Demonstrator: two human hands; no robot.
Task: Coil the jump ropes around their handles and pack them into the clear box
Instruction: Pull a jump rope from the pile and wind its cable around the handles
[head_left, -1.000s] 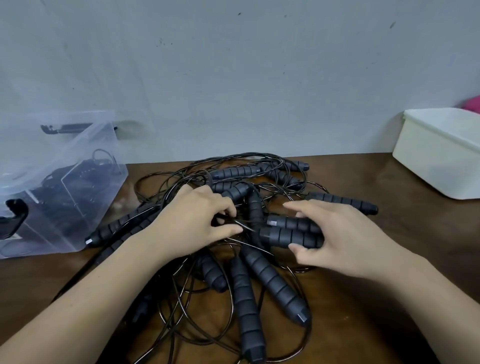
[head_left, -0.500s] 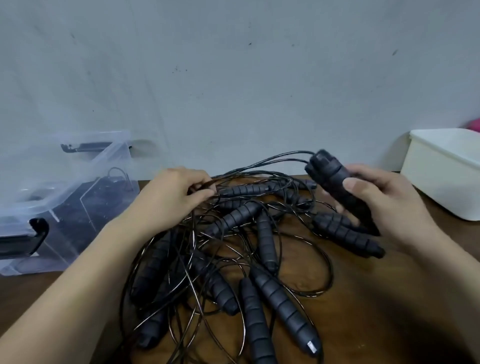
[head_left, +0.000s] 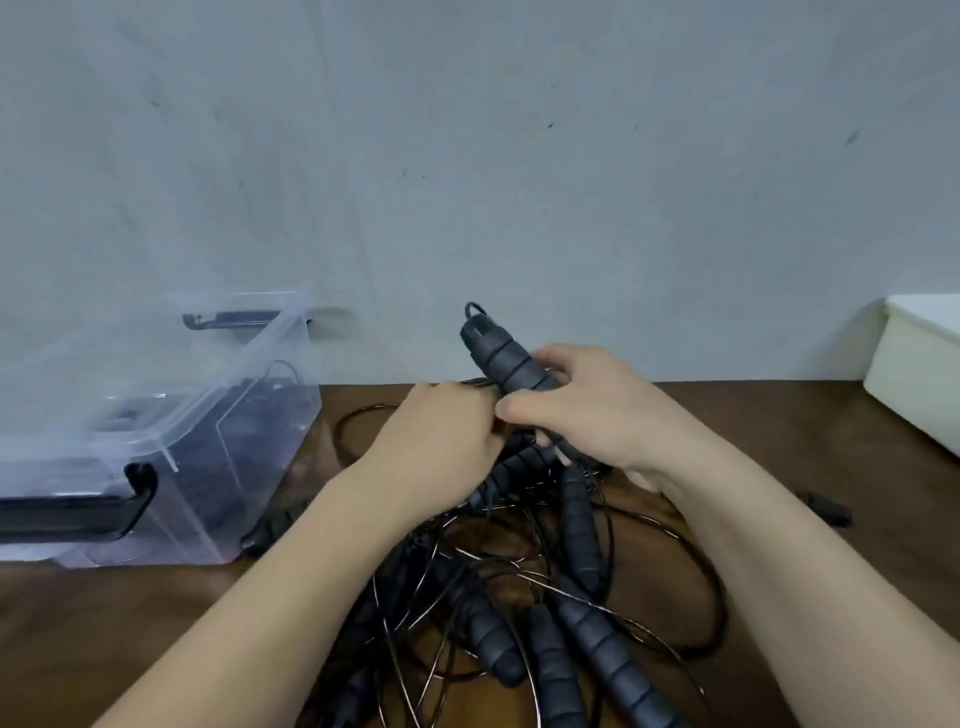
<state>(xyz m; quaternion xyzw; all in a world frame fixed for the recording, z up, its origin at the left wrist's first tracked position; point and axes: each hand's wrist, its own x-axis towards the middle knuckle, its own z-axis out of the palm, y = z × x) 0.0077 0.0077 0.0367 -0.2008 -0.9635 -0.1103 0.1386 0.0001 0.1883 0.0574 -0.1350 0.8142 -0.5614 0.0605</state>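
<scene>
Handles (head_left: 506, 358) now upright, hands closer.

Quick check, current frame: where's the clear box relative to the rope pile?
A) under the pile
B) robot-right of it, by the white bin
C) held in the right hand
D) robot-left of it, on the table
D: the clear box sits on the table left of the tangled jump ropes; the right hand holds paired handles instead.

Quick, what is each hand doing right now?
Left hand: closed, fingers curled by the rope cords; what it grips cannot be told.
Right hand: closed around the raised jump rope handles.
</scene>
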